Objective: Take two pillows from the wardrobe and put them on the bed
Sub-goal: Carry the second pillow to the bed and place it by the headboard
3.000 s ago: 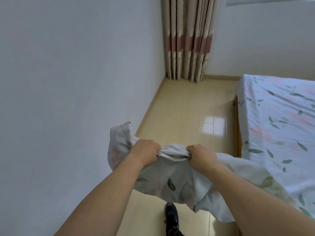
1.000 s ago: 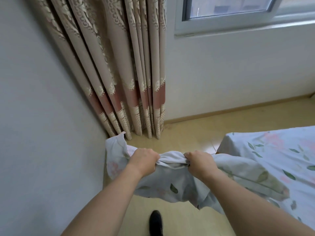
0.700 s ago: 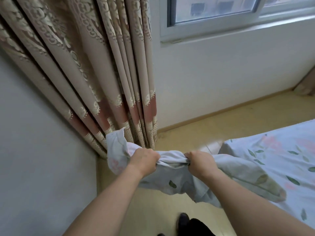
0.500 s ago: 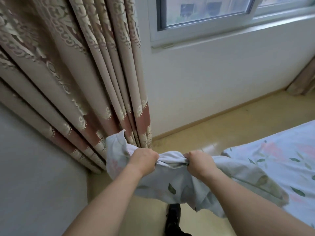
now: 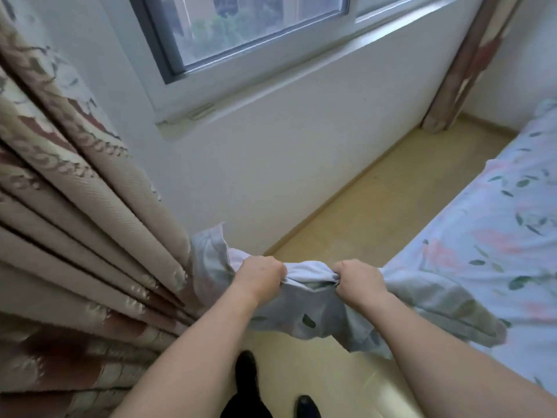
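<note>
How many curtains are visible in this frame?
2. One curtain hangs at the left of the window, close beside the left hand. The other curtain hangs at the far right corner, near the bed.

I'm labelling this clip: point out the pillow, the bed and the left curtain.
pillow (image 5: 304,315), head view, hanging cloth between the hands
bed (image 5: 482,236), head view, flowered sheet on top
left curtain (image 5: 90,236), head view, its beige folds
</note>
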Demonstrator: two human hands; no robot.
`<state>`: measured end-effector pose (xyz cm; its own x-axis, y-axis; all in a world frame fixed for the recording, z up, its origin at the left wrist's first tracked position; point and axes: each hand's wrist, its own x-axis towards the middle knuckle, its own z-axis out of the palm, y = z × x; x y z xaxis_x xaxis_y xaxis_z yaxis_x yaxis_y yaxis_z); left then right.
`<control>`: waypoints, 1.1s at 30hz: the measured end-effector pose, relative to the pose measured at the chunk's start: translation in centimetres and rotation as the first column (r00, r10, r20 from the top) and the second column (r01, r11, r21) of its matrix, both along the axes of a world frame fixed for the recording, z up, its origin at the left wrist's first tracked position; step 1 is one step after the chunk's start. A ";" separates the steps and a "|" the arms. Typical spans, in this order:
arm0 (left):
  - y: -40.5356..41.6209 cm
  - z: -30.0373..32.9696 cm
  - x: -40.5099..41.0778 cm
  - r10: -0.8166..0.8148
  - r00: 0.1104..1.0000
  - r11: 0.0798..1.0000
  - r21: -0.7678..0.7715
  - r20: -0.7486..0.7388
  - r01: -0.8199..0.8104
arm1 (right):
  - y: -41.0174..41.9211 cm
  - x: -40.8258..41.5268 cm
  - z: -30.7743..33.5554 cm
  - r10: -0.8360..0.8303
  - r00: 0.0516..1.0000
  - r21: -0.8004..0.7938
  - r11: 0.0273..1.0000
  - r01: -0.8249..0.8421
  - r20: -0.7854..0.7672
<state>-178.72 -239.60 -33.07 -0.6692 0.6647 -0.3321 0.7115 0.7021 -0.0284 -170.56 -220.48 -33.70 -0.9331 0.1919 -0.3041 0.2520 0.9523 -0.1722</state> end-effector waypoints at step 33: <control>46.3 2.4 -37.6 -0.726 0.686 0.686 0.020 -0.049 0.727 | 34.2 -26.6 1.2 -0.784 0.620 -0.044 0.619 0.784 0.032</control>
